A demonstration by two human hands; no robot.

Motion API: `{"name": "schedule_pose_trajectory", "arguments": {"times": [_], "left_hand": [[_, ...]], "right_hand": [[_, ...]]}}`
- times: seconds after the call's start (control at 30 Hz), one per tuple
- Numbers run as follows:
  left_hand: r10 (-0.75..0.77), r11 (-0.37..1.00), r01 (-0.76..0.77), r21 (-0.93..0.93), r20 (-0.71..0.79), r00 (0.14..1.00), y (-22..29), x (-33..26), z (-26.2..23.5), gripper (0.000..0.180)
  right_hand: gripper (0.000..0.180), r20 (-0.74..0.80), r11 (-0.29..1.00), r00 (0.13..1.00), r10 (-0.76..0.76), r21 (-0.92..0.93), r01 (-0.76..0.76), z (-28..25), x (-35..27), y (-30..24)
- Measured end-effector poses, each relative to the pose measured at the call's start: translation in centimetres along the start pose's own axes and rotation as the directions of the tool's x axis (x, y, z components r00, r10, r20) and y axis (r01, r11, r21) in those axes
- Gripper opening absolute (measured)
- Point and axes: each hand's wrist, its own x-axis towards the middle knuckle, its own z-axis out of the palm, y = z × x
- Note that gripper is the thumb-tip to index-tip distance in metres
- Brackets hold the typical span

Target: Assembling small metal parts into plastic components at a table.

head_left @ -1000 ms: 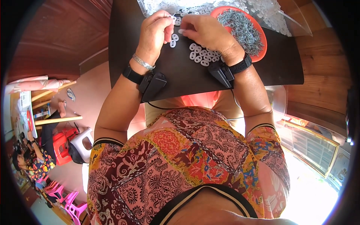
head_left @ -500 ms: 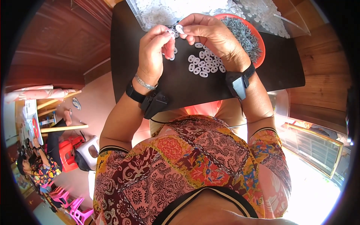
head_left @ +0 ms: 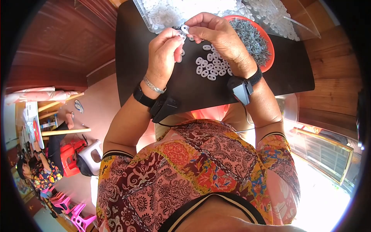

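Both hands are up over the dark counter, meeting above its far edge. The left hand and the right hand pinch one small white plastic piece between their fingertips, each grip clenched on it, the piece lifted clear of the counter. Just below the hands lies a loose cluster of white pieces on the dark surface. To the right sits a red dish heaped with small grey metal parts. Beyond the hands, a clear tray holds many more white pieces. Black wrist devices sit on both forearms, and a silver bracelet circles the left wrist.
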Motion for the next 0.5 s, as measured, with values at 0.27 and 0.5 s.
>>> {"name": "schedule_pose_trajectory", "arguments": {"times": [0.27,0.5], "left_hand": [[-0.028,1.0,0.028,0.004,-0.025,0.999,-0.2,0.0,-0.04,0.015],[-0.059,0.998,0.059,0.003,-0.031,0.998,-0.14,-0.02,-0.02,0.015]], "right_hand": [[0.017,-0.008,0.99,1.0,-0.013,-0.139,0.012,0.44,-0.32,-0.49],[0.018,-0.019,0.906,0.99,-0.14,-0.406,0.121,1.0,-0.74,-0.44]]}}
